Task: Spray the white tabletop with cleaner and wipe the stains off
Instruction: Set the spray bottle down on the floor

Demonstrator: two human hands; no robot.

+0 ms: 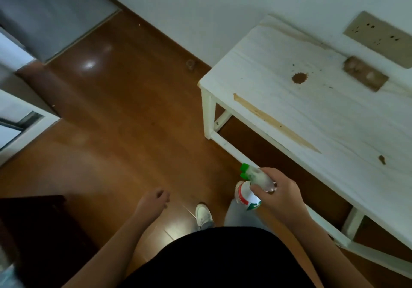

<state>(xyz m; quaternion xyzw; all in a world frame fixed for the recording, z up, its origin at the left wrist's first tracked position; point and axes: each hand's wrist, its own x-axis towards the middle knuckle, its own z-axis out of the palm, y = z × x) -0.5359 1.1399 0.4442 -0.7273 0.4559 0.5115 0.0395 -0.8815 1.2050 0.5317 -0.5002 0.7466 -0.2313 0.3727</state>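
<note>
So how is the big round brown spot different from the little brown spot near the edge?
The round stain is bigger and circular, with tiny specks around it; the small stain is narrow and irregular. The round one lies toward the wall; the small one lies near the front edge. Both are brown marks on the white tabletop.

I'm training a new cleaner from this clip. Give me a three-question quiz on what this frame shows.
1. True or false: the right hand holds the spray bottle.
2. Where is the round brown stain? A) on the white tabletop B) on the floor C) on the wall
3. Fill in: the left hand holds ____.

Key: 1 true; 2 A; 3 nothing.
</note>
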